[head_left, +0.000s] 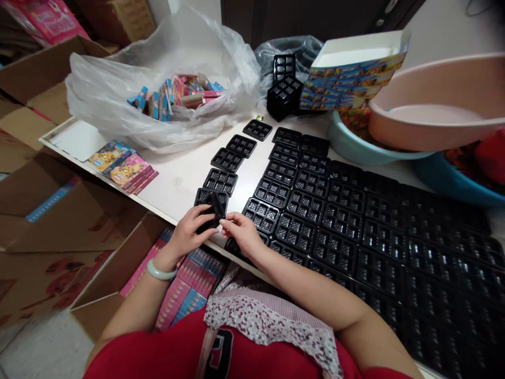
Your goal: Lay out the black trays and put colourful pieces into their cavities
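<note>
My left hand [191,229] is closed around a small black plastic tray [216,204], tilted up on its edge near the table's front. At the lower corner of that tray, my right hand [241,232] pinches with thumb and forefinger. Just behind the fingers lies another black tray [205,196], partly covered by the held one. A loose column of similar compartment trays [220,181] runs away from me toward the back. To the right, rows of black trays [295,231] lie side by side; several nearby ones show six compartments.
Printed boxes [128,167] lie at the table's left. Behind them a clear plastic bag [118,79] holds small blue and pink boxes. Stacked black trays [284,95], a printed carton [351,79] and basins [434,105] stand at the back. An open cardboard box [118,258] sits below the front edge.
</note>
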Motion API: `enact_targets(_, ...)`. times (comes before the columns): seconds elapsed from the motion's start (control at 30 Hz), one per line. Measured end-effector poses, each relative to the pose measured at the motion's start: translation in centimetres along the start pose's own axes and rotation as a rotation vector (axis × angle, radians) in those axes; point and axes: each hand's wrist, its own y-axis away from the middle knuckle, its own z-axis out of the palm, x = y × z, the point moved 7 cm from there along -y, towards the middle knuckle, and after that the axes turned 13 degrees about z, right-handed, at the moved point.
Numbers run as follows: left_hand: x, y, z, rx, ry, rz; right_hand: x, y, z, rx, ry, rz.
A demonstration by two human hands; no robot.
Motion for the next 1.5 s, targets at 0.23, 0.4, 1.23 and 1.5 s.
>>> enact_targets(0.23,-7.7,5.2,-4.4,0.532,0.157,-0.548,4.9,3.0,-1.7,-0.078,-0.274,0.371)
enact_targets(0.4,-12.4,6.7,-3.8,0.772,0.304,-0.622,7.0,3.1,-1.8,-0.029,-0.443,0.446)
enact_targets(1.23,-17.5,3.5,-1.0,0.812,0.451,-0.573,-8.6,-11.5,-2.7,0.281,1.740,-0.436)
enact_targets(1.5,-17.6,1.0,0.4,0.679,0.492,-0.525,-10.2,-11.8,-5.0,0.377,1.711,-0.444)
